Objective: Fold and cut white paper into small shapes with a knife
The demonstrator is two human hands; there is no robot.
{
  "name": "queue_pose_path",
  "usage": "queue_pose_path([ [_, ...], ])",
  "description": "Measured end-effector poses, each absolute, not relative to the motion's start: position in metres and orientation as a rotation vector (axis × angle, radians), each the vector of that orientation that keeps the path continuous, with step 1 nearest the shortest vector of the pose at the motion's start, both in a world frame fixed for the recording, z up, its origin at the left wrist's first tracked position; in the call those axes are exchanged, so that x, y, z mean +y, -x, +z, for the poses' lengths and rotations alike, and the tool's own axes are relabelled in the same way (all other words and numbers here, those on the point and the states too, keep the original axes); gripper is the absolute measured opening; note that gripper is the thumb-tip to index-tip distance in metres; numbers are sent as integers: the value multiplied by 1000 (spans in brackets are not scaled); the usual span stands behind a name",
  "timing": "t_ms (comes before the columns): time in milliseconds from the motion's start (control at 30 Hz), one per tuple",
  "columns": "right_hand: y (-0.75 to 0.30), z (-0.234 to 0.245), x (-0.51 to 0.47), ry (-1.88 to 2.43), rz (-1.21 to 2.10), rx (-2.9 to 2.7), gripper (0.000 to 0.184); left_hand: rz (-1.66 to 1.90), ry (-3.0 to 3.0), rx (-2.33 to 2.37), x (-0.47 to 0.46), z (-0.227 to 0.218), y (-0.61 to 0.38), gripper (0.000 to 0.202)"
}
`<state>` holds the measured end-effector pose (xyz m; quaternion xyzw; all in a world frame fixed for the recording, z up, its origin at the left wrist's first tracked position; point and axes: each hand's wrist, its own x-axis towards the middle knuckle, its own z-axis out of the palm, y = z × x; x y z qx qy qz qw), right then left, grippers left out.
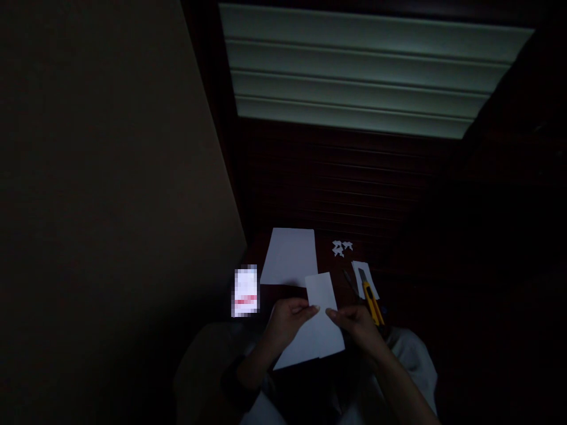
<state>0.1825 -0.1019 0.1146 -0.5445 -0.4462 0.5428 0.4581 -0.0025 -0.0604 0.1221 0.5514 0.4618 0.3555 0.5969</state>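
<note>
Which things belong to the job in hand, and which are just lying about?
Likely in use: folded-looking paper, left hand, right hand.

Apparently lying about, untouched: flat white sheet, small paper shapes, yellow cutter, slips under it, slim dark item, pixelated rectangle.

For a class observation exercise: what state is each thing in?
Left hand: pinching held paper.
Right hand: pinching held paper.
Held paper: gripped from both sides.
Large sheet: lying flat, unheld.
Small white pieces: grouped together, folded or cut unclear.
Yellow cutter: lying partly on small papers, blade position unclear.
Dark slim tool: lying beside small papers.
</note>
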Motion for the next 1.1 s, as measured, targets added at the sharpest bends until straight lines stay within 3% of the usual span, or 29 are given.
queue_pose_path([
  [1100, -187, 113, -100, 1364, 1408, -1113, 44, 820, -1294, 1006, -54, 113, 7, 34],
])
